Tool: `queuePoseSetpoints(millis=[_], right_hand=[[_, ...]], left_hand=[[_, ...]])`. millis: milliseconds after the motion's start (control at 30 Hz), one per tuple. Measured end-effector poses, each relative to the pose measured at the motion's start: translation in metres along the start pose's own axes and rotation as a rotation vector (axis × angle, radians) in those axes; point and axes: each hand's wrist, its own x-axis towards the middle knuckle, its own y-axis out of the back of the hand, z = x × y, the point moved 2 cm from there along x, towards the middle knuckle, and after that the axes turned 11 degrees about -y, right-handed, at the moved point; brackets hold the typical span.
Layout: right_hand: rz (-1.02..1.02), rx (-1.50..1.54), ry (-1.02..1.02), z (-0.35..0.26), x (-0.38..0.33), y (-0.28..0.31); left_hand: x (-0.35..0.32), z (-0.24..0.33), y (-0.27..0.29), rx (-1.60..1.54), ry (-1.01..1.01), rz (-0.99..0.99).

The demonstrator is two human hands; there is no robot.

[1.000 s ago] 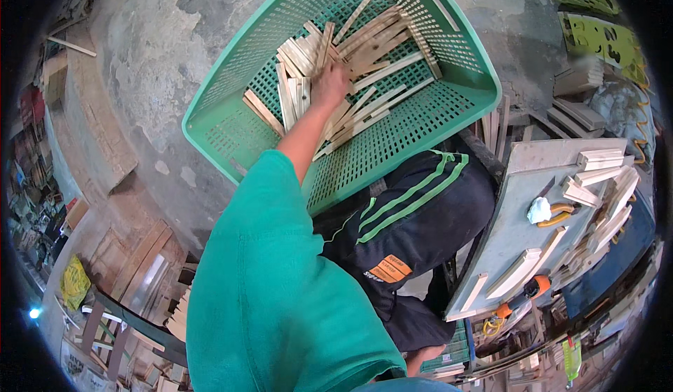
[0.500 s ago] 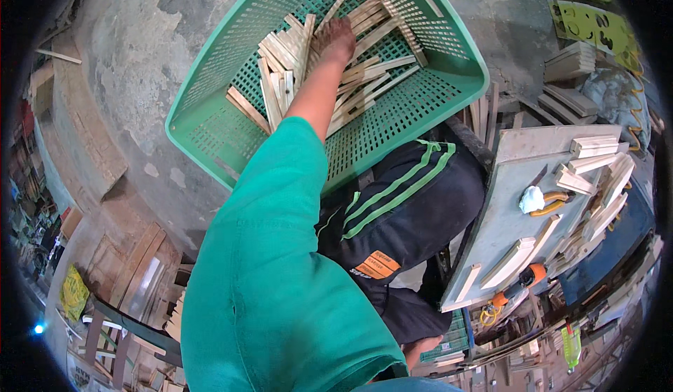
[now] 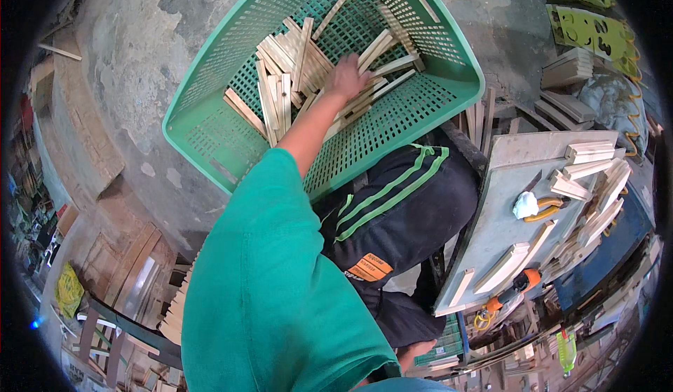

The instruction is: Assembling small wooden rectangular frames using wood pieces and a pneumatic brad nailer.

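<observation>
My left hand (image 3: 346,78) reaches down into a large green plastic basket (image 3: 210,150). Its thumb and fingers close round the near ends of a few pale wooden strips (image 3: 377,47), which point up and to the right from the grip. Many more loose strips (image 3: 279,54) lie crosswise on the basket's slotted bottom, heaped mostly to the left of the hand. One strip (image 3: 338,8) lies apart toward the far side. The fingertips are partly hidden by the hand. My right hand is not seen; a patch of skin shows low beside dark cloth, too little to identify.
Right of my dark-trousered leg (image 3: 399,196), a grey board (image 3: 501,231) carries wooden pieces (image 3: 501,267), yellow-handled pliers (image 3: 543,208) and an orange power tool (image 3: 526,280). Yellow panels with holes (image 3: 589,35) lie at the far right. Boards (image 3: 77,133) lean at left.
My left hand has drawn nearer and slightly right inside the basket. Strips beside it have shifted, with a few now angled up from its grip. The view has moved slightly.
</observation>
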Motion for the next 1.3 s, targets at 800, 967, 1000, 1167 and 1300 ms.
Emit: queuePoseSetpoints(millis=[800, 967, 1000, 1167, 1300], right_hand=[[-0.039, 0.279, -0.122, 0.015, 0.004, -0.010], [-0.075, 0.399, -0.143, 0.007, 0.003, -0.008], [-0.072, 0.397, -0.144, 0.007, 0.002, -0.007], [-0.209, 0.903, -0.342, 0.005, 0.003, -0.013], [-0.078, 0.462, -0.116, 0.018, 0.007, -0.017]], left_hand=[[-0.017, 0.046, -0.018, -0.189, -0.187, -0.293], [-0.011, 0.032, -0.014, -0.116, -0.032, -0.037], [-0.002, 0.023, -0.012, -0.023, -0.070, 0.030], [0.037, 0.014, -0.015, 0.176, -0.137, 0.063], [0.052, 0.028, -0.014, 0.239, -0.077, -0.012]])
